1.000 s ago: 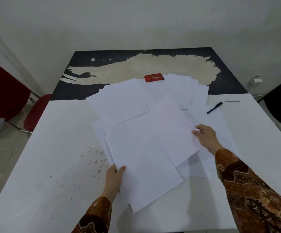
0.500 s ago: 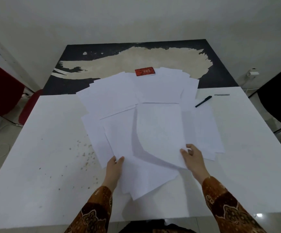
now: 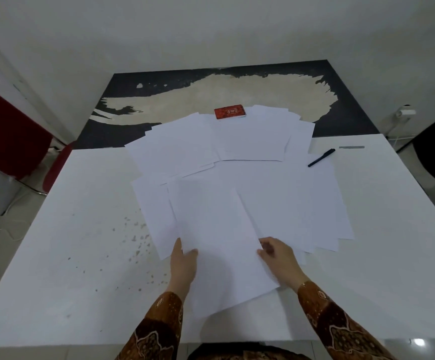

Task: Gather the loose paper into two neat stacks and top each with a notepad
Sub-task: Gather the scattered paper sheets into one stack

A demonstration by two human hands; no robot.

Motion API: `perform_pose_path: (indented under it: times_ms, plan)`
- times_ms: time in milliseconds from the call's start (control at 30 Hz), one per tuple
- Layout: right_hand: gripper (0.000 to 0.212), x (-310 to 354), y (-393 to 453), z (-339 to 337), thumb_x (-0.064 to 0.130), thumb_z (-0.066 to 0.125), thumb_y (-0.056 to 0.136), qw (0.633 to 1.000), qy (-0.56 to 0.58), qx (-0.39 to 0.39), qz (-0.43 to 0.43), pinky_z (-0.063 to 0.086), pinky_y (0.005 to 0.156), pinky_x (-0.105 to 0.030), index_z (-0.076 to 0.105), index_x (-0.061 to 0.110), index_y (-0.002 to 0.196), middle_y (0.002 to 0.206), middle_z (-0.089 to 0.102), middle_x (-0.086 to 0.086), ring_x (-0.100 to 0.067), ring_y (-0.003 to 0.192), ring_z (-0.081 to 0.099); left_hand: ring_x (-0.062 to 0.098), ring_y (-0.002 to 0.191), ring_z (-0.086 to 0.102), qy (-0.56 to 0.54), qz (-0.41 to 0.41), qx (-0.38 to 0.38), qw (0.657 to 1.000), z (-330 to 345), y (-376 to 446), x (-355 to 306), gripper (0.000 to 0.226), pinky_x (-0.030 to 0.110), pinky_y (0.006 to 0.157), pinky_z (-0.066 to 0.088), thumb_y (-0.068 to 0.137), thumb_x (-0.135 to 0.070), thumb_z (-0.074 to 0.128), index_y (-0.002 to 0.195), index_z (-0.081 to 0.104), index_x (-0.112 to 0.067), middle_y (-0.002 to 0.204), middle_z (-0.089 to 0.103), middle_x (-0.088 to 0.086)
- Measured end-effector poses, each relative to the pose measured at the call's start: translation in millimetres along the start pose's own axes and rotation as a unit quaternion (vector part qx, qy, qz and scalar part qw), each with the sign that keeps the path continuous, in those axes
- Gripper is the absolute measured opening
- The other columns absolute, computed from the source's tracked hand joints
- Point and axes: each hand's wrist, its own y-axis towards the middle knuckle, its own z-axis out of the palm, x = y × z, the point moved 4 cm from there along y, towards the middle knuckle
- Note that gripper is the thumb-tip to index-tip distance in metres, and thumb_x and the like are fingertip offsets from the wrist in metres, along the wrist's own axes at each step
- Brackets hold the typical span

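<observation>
Here, from the grip outward:

Left grip: our left hand [image 3: 184,266] lies at the left edge of the nearest white paper sheets [image 3: 219,245], thumb on top and fingers seemingly tucked beneath, so it pinches that edge to steady the bundle.

Right grip: our right hand [image 3: 278,261] meets the opposite edge, fingers curled at the paper; blur hides whether they truly clamp it. We judge both hands bracket the sheets to square them.

Loose paper: the remaining scattered white sheets [image 3: 258,136] fan out overlapping beyond the held ones, some reaching over the dark patterned surface [image 3: 346,100] behind the white desk [image 3: 55,255]; no neat stack exists yet.

Notepad: one small red rectangular notepad [image 3: 230,112] rests at the far edge of the spread, touching the paper, well apart from our hands. A second we cannot find.

Pen: a black pen [image 3: 321,157] lies right of the sheets, just beside them.
</observation>
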Motion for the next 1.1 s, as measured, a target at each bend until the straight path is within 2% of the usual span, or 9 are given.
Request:
perform_pose_path:
  times_ms: [133, 200, 300, 500, 667, 733, 833, 1000, 1100]
  plan:
    - [0.066, -14, 25, -41, 0.039, 0.063, 0.085, 0.972, -0.128, -0.16, 0.112, 0.03, 0.107, -0.047, 0.036, 0.012, 0.14, 0.147, 0.031, -0.015, -0.033, 0.135, 0.028, 0.024, 0.146, 0.016, 0.009, 0.016, -0.006, 1.0, -2, 1, -4, 0.064, 0.038, 0.117, 0.018, 0.099, -0.012, 0.047, 0.152, 0.013, -0.015, 0.159, 0.015, 0.006]
    - [0.088, -20, 33, -57, 0.049, 0.064, 0.081, 0.957, -0.138, -0.171, 0.189, 0.026, 0.108, -0.051, 0.019, 0.012, 0.146, 0.152, 0.02, -0.018, -0.035, 0.14, 0.017, 0.024, 0.146, 0.017, 0.012, 0.026, -0.005, 1.0, -3, 1, -4, 0.063, 0.038, 0.117, 0.019, 0.099, -0.012, 0.047, 0.152, 0.013, -0.015, 0.159, 0.016, 0.005]
    - [0.098, -24, 38, -63, 0.05, 0.068, 0.077, 0.947, -0.156, -0.172, 0.224, 0.029, 0.104, -0.05, 0.01, 0.014, 0.148, 0.146, 0.026, -0.018, -0.037, 0.135, 0.023, 0.023, 0.146, 0.018, 0.006, 0.033, -0.005, 0.999, -1, -4, -9, 0.063, 0.037, 0.116, 0.019, 0.099, -0.012, 0.047, 0.152, 0.013, -0.016, 0.159, 0.016, 0.003]
    - [0.096, -22, 41, -63, 0.033, 0.075, 0.077, 0.949, -0.164, -0.196, 0.182, 0.037, 0.098, -0.05, 0.012, 0.018, 0.149, 0.142, 0.034, -0.017, -0.037, 0.128, 0.031, 0.022, 0.146, 0.017, -0.002, 0.021, -0.01, 1.0, 6, -11, -4, 0.064, 0.035, 0.116, 0.018, 0.098, -0.013, 0.048, 0.152, 0.013, -0.015, 0.159, 0.016, 0.004]
    - [0.09, -24, 44, -64, 0.011, 0.074, 0.078, 0.96, 0.044, -0.223, 0.161, 0.037, 0.102, -0.045, 0.018, 0.016, 0.147, 0.137, 0.039, -0.02, -0.037, 0.126, 0.04, 0.021, 0.147, 0.014, -0.002, 0.012, -0.014, 1.0, 9, -13, 3, 0.065, 0.036, 0.117, 0.017, 0.098, -0.013, 0.048, 0.152, 0.012, -0.014, 0.16, 0.014, 0.003]
    - [0.072, -28, 45, -68, 0.016, 0.073, 0.079, 0.945, 0.142, -0.235, 0.177, 0.041, 0.097, -0.038, 0.035, 0.007, 0.139, 0.127, 0.052, -0.019, -0.035, 0.118, 0.051, 0.021, 0.147, 0.014, 0.003, 0.01, -0.022, 1.0, 7, -13, 5, 0.065, 0.037, 0.117, 0.017, 0.098, -0.013, 0.048, 0.152, 0.012, -0.013, 0.16, 0.014, 0.004]
    - [0.035, -32, 50, -78, 0.024, 0.069, 0.082, 0.938, 0.218, -0.198, 0.184, 0.05, 0.086, -0.035, 0.06, 0.002, 0.107, 0.109, 0.065, -0.014, -0.032, 0.099, 0.061, 0.022, 0.146, 0.016, 0.005, 0.005, -0.028, 1.0, 4, -13, 7, 0.065, 0.037, 0.117, 0.018, 0.098, -0.013, 0.049, 0.152, 0.013, -0.012, 0.16, 0.015, 0.005]
    - [0.028, -23, 54, -93, 0.003, 0.062, 0.087, 0.901, 0.365, -0.137, 0.188, 0.053, 0.072, -0.037, 0.058, 0.002, 0.115, 0.108, 0.064, -0.015, -0.03, 0.088, 0.062, 0.023, 0.146, 0.018, 0.013, 0.005, -0.037, 0.999, -5, -8, 8, 0.065, 0.036, 0.116, 0.019, 0.098, -0.014, 0.05, 0.152, 0.014, -0.01, 0.159, 0.017, 0.006]
    - [0.019, -10, 47, -100, 0.004, 0.058, 0.09, 0.888, 0.394, -0.17, 0.166, 0.053, 0.072, -0.037, 0.057, 0.009, 0.108, 0.102, 0.062, -0.011, -0.025, 0.083, 0.061, 0.026, 0.144, 0.022, 0.009, -0.01, -0.049, 0.999, -15, -2, 7, 0.065, 0.039, 0.117, 0.023, 0.098, -0.016, 0.051, 0.152, 0.016, -0.011, 0.158, 0.02, 0.008]
